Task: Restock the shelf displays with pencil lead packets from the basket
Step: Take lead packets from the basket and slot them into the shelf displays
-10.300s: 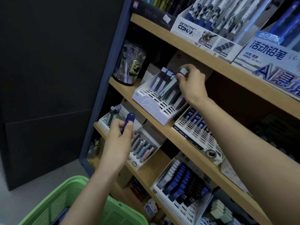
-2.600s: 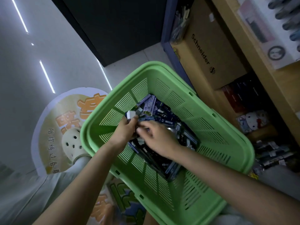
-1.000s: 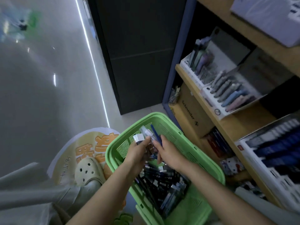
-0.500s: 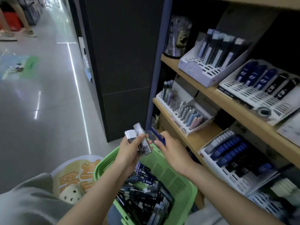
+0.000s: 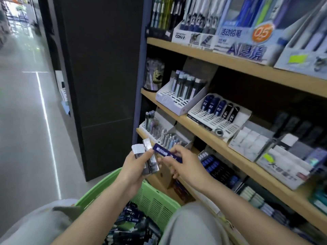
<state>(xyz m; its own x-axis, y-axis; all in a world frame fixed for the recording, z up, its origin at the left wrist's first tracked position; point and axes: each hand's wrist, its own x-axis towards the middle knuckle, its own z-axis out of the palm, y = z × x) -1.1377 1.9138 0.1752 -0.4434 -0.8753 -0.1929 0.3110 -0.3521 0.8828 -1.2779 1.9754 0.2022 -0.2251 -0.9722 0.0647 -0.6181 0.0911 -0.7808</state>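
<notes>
My left hand (image 5: pixel 134 167) grips a small bundle of grey and white lead packets (image 5: pixel 147 156), held upright above the green basket (image 5: pixel 155 200). My right hand (image 5: pixel 184 165) pinches a dark blue lead packet (image 5: pixel 163 152) beside that bundle. The basket sits low between my knees and holds several dark packets (image 5: pixel 131 225). On the middle shelf stand a white display with grey packets (image 5: pixel 180 94) and a white display with blue and black packets (image 5: pixel 217 114). Both hands are below and left of these displays.
Wooden shelves (image 5: pixel 212 137) run along the right, crowded with pen and lead displays above and below. A dark panel (image 5: pixel 102 68) closes the shelf's left end. An aisle floor (image 5: pixel 23 121) stretches away on the left.
My view has lifted from the basket to the shelves. Both hands rose out of the basket with packets, and the right hand now holds the blue packet a little apart from the bundle.
</notes>
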